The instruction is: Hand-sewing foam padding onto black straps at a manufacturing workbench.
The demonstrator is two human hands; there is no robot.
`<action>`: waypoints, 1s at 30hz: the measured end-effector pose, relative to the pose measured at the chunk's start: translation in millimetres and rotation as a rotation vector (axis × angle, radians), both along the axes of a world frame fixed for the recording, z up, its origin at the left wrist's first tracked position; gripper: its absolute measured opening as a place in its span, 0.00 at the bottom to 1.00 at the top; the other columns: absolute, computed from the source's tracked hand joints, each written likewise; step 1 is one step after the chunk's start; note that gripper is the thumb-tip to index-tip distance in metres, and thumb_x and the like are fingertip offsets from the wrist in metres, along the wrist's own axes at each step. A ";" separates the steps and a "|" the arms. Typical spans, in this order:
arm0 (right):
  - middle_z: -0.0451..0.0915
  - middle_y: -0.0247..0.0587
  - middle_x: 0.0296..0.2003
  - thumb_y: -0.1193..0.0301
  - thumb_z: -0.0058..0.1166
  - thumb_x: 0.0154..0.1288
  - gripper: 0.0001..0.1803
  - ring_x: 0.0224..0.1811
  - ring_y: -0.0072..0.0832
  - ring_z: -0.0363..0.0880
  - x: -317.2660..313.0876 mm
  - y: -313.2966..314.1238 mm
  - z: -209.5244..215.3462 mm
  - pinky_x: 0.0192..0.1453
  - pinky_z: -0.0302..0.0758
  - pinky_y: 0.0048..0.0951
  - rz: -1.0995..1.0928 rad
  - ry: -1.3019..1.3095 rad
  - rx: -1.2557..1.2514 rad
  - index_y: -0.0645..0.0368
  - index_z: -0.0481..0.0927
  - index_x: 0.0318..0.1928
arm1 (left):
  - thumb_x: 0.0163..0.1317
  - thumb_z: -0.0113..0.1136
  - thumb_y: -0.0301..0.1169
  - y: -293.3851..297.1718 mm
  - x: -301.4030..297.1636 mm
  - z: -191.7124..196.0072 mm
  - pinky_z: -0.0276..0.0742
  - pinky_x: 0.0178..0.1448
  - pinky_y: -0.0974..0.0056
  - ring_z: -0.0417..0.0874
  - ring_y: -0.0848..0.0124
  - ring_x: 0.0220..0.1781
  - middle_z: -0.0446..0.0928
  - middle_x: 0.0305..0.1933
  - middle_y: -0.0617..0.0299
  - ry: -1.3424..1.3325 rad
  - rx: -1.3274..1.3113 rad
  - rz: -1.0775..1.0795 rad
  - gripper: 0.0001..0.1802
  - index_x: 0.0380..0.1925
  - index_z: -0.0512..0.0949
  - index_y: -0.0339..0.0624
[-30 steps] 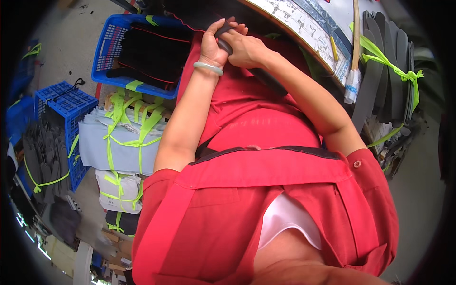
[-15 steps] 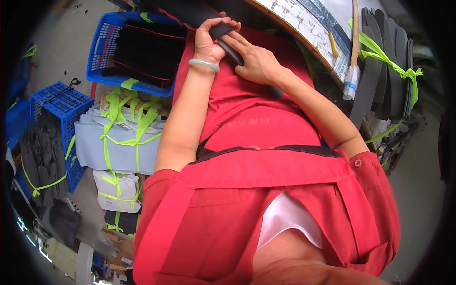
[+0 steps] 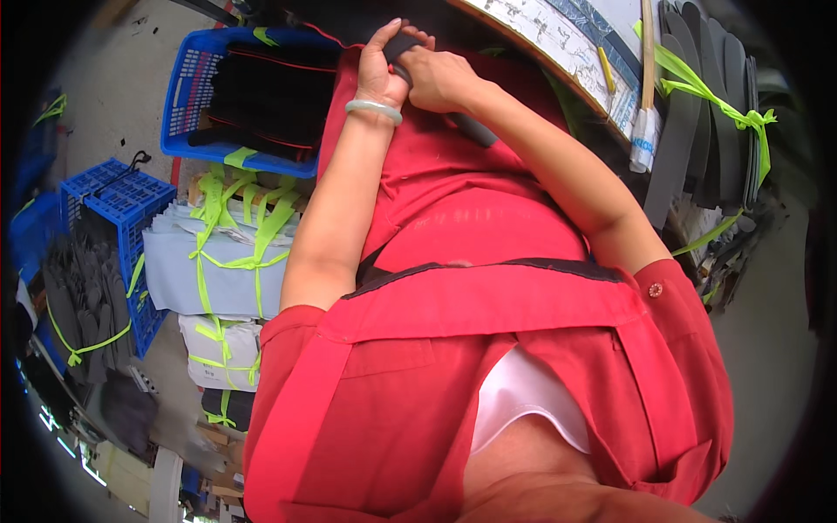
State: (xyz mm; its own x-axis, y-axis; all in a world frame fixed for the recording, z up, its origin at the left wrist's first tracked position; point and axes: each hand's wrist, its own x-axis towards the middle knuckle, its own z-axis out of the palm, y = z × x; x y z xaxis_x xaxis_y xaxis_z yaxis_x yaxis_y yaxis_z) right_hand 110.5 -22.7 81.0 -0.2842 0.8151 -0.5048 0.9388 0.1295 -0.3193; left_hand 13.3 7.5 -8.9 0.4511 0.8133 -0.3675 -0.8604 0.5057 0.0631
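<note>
A dark grey strip (image 3: 399,45) of flat material crosses my two hands above the red apron. My left hand (image 3: 380,74), with a pale bangle at the wrist, is turned palm up and curls around its upper part. Pressed against it, my right hand (image 3: 443,80) is closed on the same strip, its fingertips partly hidden. A rounded grey end (image 3: 475,130) shows below my right hand and seems to belong to the strip. Black material with a red edge (image 3: 327,33) lies just beyond my left hand.
At left, a blue crate (image 3: 179,109) holds black red-edged pieces. Tied bundles of pale sheets (image 3: 214,266) and another blue crate (image 3: 118,187) stand below. On the right are a worktable (image 3: 558,52) with a yellow pen (image 3: 607,70), a wooden stick (image 3: 648,70) and tied grey strips (image 3: 697,113).
My right hand has gone from extended fingers lying along the strip to a closed grip, moving up and left against my left hand. The lower end of the strip now shows beneath it.
</note>
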 end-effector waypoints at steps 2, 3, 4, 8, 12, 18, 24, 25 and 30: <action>0.79 0.44 0.48 0.70 0.52 0.51 0.26 0.44 0.47 0.82 5.5 -1.6 -1.8 0.45 0.80 0.45 -0.006 0.050 0.028 0.52 0.72 0.55 | 0.59 0.62 0.29 3.5 1.0 4.5 0.77 0.56 0.50 0.80 0.60 0.37 0.77 0.30 0.56 -0.023 0.012 -0.031 0.11 0.38 0.74 0.35; 0.78 0.44 0.53 0.70 0.52 0.50 0.28 0.44 0.47 0.82 10.5 -10.1 -4.2 0.45 0.80 0.45 -0.009 0.098 0.038 0.51 0.71 0.56 | 0.58 0.62 0.28 -1.0 1.0 6.5 0.77 0.55 0.50 0.79 0.61 0.35 0.77 0.30 0.56 -0.047 0.005 -0.059 0.11 0.38 0.74 0.36; 0.71 0.41 0.61 0.70 0.53 0.50 0.31 0.46 0.47 0.81 18.3 -28.0 2.3 0.45 0.80 0.46 0.004 0.183 0.142 0.49 0.69 0.59 | 0.59 0.61 0.28 -2.7 -0.3 9.0 0.77 0.54 0.51 0.79 0.62 0.35 0.76 0.30 0.57 -0.072 0.018 -0.044 0.11 0.39 0.73 0.35; 0.67 0.39 0.64 0.70 0.52 0.50 0.34 0.48 0.49 0.80 25.0 -44.3 3.8 0.49 0.78 0.46 -0.029 0.177 0.185 0.46 0.66 0.63 | 0.60 0.60 0.30 -4.5 1.3 4.9 0.77 0.56 0.51 0.79 0.61 0.37 0.76 0.30 0.56 -0.023 0.066 -0.001 0.11 0.39 0.73 0.35; 0.68 0.41 0.63 0.73 0.51 0.50 0.35 0.52 0.50 0.77 6.8 -3.3 -10.3 0.53 0.77 0.45 0.010 0.103 0.205 0.50 0.67 0.63 | 0.64 0.60 0.46 -9.7 2.3 3.5 0.73 0.62 0.47 0.80 0.53 0.49 0.79 0.40 0.50 0.087 0.036 -0.094 0.23 0.42 0.73 0.34; 0.70 0.43 0.61 0.73 0.52 0.48 0.35 0.49 0.49 0.79 24.5 -50.2 9.8 0.50 0.78 0.46 0.005 0.164 0.155 0.50 0.68 0.62 | 0.65 0.59 0.43 -5.2 -10.7 6.2 0.70 0.65 0.47 0.79 0.53 0.51 0.77 0.42 0.50 0.016 0.055 -0.031 0.21 0.44 0.72 0.34; 0.78 0.44 0.50 0.70 0.51 0.50 0.23 0.46 0.45 0.81 5.2 -2.1 -5.0 0.46 0.80 0.43 0.035 0.035 0.117 0.59 0.75 0.50 | 0.62 0.63 0.36 0.0 -2.9 2.3 0.75 0.60 0.48 0.80 0.59 0.42 0.77 0.34 0.55 -0.045 0.021 -0.057 0.15 0.40 0.73 0.37; 0.78 0.45 0.50 0.70 0.51 0.50 0.23 0.46 0.45 0.81 9.0 -6.2 -7.6 0.47 0.80 0.43 0.047 0.074 0.124 0.60 0.75 0.50 | 0.61 0.64 0.33 -2.8 -2.3 7.7 0.76 0.59 0.49 0.80 0.62 0.38 0.76 0.32 0.57 -0.102 -0.043 -0.077 0.13 0.38 0.73 0.37; 0.75 0.42 0.53 0.73 0.53 0.47 0.31 0.45 0.49 0.80 22.1 -46.8 8.1 0.44 0.78 0.47 -0.011 0.174 0.227 0.51 0.68 0.57 | 0.62 0.63 0.35 -11.2 3.3 9.3 0.77 0.57 0.52 0.79 0.62 0.39 0.76 0.31 0.58 -0.060 0.055 -0.093 0.13 0.37 0.73 0.37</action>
